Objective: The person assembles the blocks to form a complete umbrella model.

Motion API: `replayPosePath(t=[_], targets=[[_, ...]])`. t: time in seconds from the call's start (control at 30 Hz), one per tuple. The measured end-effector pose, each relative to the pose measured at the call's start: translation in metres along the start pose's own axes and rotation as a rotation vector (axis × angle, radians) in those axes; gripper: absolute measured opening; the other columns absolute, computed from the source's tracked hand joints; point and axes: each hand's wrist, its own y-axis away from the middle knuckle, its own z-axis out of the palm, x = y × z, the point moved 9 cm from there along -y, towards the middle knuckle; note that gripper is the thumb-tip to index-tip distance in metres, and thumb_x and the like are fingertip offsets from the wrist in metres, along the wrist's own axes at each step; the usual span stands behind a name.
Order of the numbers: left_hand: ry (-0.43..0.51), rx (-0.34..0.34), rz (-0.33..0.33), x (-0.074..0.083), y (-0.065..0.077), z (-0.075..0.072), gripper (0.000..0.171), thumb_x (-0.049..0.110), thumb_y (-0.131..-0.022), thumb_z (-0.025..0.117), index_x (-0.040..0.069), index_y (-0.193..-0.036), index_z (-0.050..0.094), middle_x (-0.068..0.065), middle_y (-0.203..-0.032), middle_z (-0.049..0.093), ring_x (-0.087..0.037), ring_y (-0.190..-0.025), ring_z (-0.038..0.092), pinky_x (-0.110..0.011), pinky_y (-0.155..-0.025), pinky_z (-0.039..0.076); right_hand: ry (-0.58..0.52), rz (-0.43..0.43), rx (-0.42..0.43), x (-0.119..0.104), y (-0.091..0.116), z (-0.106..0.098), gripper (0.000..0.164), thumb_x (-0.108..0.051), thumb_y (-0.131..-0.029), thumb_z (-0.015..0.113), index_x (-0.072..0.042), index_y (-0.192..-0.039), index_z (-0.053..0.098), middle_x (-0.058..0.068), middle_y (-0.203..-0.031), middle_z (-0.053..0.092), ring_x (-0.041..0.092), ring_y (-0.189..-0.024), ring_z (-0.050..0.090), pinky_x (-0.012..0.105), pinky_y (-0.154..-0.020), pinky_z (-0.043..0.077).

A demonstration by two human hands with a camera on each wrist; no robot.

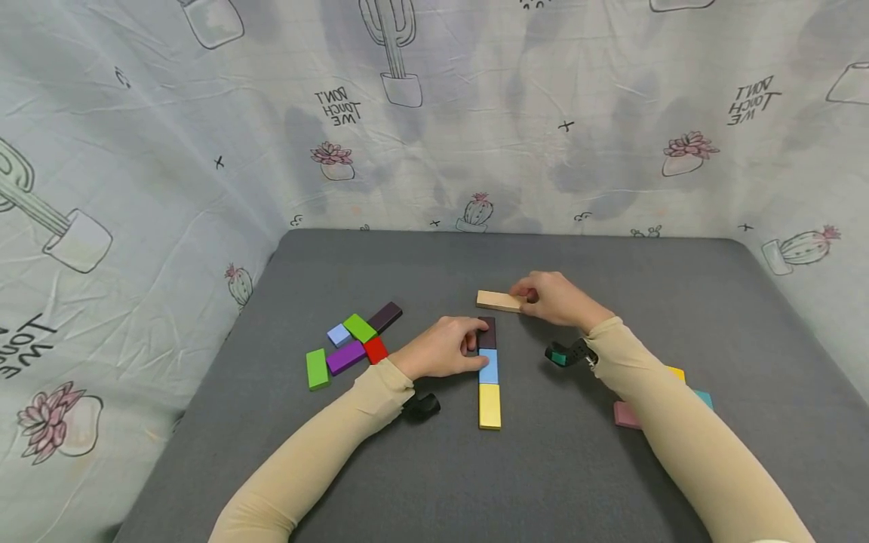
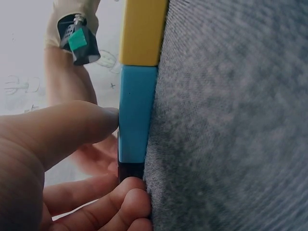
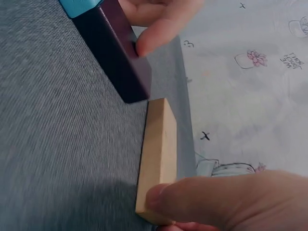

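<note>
Three blocks lie end to end in a straight line on the grey table (image 1: 434, 483): a yellow block (image 1: 489, 409) nearest, a light blue block (image 1: 490, 372) in the middle, a dark purple block (image 1: 487, 339) farthest. My left hand (image 1: 440, 348) reaches over from the left; its thumb touches the blue block and a fingertip rests on the dark block. Beyond the line, a plain wooden block (image 3: 155, 149) lies crosswise, its left end close to the dark block's far end. My right hand (image 1: 558, 299) pinches the wooden block's right end between thumb and fingers.
To the left is a cluster of loose blocks, among them a purple block (image 1: 346, 357), a red block (image 1: 376, 350) and a green block (image 1: 317, 369). A pink block (image 1: 626, 415) and others are partly hidden under the right sleeve (image 1: 679, 415). Patterned cloth (image 1: 434, 151) hangs behind.
</note>
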Motion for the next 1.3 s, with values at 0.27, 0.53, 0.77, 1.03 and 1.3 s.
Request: replayPosePath(t=[0.27,0.53,0.77,1.03,1.3], targets=[[0.012,-0.024,-0.015,-0.001,0.0,0.001,0.05,0.026,-0.094,0.077,0.003,-0.137,0.063,0.002,-0.086,0.06,-0.006,-0.068,0.052,-0.02,-0.067,0.045,-0.063,-0.041,0.02,-0.016,-0.021,0.012,0.029,-0.011,-0.093,0.079,-0.004,-0.121,0.077,0.011,-0.107,0.071,0.025,-0.095,0.067,0.043,-0.082,0.056],[0.008,-0.02,0.008,0.0,-0.001,0.002,0.05,0.026,-0.095,0.077,0.003,-0.137,0.063,0.002,-0.089,0.062,-0.006,-0.069,0.054,-0.021,-0.069,0.047,-0.143,-0.119,-0.033,-0.028,-0.028,0.023,0.029,-0.011,-0.098,0.072,-0.005,-0.126,0.075,0.011,-0.113,0.073,0.021,-0.094,0.066,0.039,-0.08,0.055],[0.005,-0.015,0.017,-0.001,-0.001,0.002,0.049,0.025,-0.095,0.076,0.003,-0.137,0.063,0.002,-0.09,0.062,-0.006,-0.07,0.055,-0.021,-0.071,0.049,-0.221,-0.139,-0.043,-0.027,-0.029,0.027,0.028,-0.005,-0.1,0.067,-0.004,-0.127,0.075,0.012,-0.116,0.074,0.02,-0.092,0.068,0.038,-0.079,0.053],[-0.006,0.0,0.037,0.001,-0.001,0.001,0.048,0.024,-0.094,0.077,0.002,-0.134,0.064,0.001,-0.09,0.063,-0.006,-0.072,0.056,-0.021,-0.073,0.049,-0.261,-0.14,-0.074,-0.027,-0.03,0.032,0.026,-0.009,-0.101,0.068,-0.006,-0.125,0.076,0.011,-0.12,0.074,0.027,-0.107,0.069,0.044,-0.089,0.056],[-0.003,-0.003,0.033,0.001,-0.002,0.0,0.048,0.024,-0.094,0.077,0.002,-0.135,0.064,0.001,-0.09,0.063,-0.006,-0.072,0.056,-0.021,-0.074,0.049,-0.266,-0.14,-0.06,-0.028,-0.03,0.032,0.025,-0.008,-0.1,0.068,-0.006,-0.124,0.077,0.01,-0.119,0.075,0.026,-0.105,0.07,0.043,-0.088,0.056]])
